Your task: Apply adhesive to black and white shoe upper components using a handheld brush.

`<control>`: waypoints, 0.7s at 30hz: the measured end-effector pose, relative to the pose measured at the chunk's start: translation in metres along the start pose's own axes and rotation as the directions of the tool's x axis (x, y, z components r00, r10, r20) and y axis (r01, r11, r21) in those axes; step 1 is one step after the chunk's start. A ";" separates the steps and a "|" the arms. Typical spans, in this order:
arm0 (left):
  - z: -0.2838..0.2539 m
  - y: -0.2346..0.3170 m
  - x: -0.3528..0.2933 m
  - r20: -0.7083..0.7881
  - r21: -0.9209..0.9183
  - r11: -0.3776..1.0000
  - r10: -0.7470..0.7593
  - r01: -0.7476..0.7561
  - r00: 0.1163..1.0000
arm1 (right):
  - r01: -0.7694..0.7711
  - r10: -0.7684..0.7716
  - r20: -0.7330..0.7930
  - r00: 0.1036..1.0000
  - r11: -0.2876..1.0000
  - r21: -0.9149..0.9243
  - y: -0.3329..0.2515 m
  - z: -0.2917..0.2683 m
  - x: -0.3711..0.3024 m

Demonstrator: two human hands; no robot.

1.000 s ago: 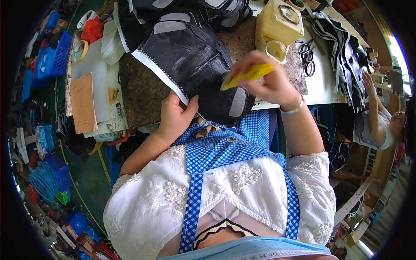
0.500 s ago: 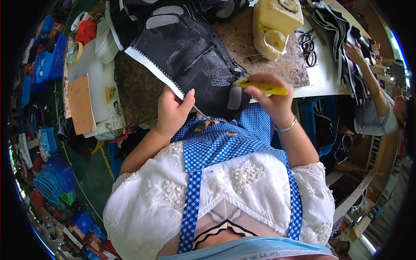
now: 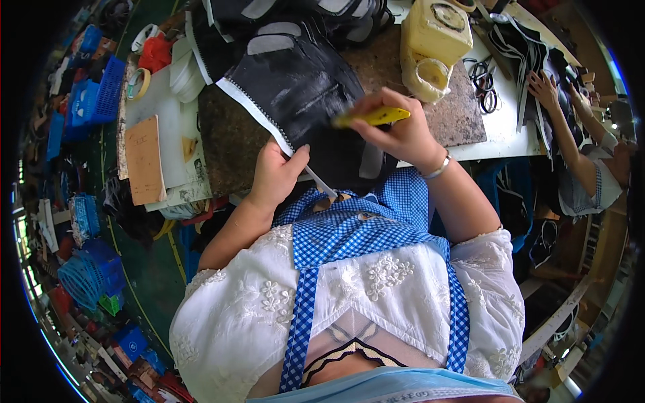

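Observation:
A black fabric-like piece (image 3: 312, 84) lies at the near edge of the work board, with grey patches and whitish wet-looking streaks on its face. Along its left edge runs a white toothed strip (image 3: 252, 113) that looks like zipper tape. My left hand (image 3: 274, 168) pinches this edge between thumb and fingers. In my right hand (image 3: 406, 131) is a yellow-handled brush (image 3: 390, 115), gripped over the middle of the piece; its tip is blurred by motion. Beyond my right hand stands a yellowish plastic container (image 3: 437, 33) with a crusted round opening on its near side.
More black pieces (image 3: 342, 17) are heaped at the far edge. Black-handled scissors (image 3: 482, 84) lie right of the brown board (image 3: 460, 121). A cardboard piece (image 3: 146, 161) and a tape roll (image 3: 138, 84) sit at left. At right, another person's hand (image 3: 543, 91) touches black strips.
The brush in my right hand has moved left and slightly away from me, from the piece's right side to its middle. My left hand keeps hold of the edge. The view has shifted slightly.

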State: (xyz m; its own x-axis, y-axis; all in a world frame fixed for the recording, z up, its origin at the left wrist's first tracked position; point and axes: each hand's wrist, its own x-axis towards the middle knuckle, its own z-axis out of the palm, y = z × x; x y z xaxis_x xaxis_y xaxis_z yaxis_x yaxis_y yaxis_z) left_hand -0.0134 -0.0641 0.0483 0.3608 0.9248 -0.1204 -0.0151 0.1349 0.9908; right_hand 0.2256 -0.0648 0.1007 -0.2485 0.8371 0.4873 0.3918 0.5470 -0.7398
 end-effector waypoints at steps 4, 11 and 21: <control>-0.007 0.002 -0.003 -0.005 -0.214 0.974 -0.080 0.077 0.997 | -0.527 0.536 -0.019 0.844 0.835 0.159 0.001 -0.032 0.008; -0.034 -0.010 0.027 0.656 -0.728 0.334 0.083 0.599 0.750 | -0.322 0.322 0.021 0.946 0.946 -0.029 0.024 -0.035 0.020; -0.050 0.041 0.017 0.193 -0.887 0.429 0.013 0.169 0.981 | -0.179 0.208 0.133 0.969 0.963 -0.202 0.017 -0.016 0.029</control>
State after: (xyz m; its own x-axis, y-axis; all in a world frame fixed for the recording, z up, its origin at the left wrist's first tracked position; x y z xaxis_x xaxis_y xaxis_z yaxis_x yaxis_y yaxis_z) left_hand -0.0549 -0.0253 0.0834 0.5335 0.8406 -0.0933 -0.7731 0.5294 0.3493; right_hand 0.2390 -0.0312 0.1095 -0.2769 0.9260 0.2567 0.6004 0.3753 -0.7061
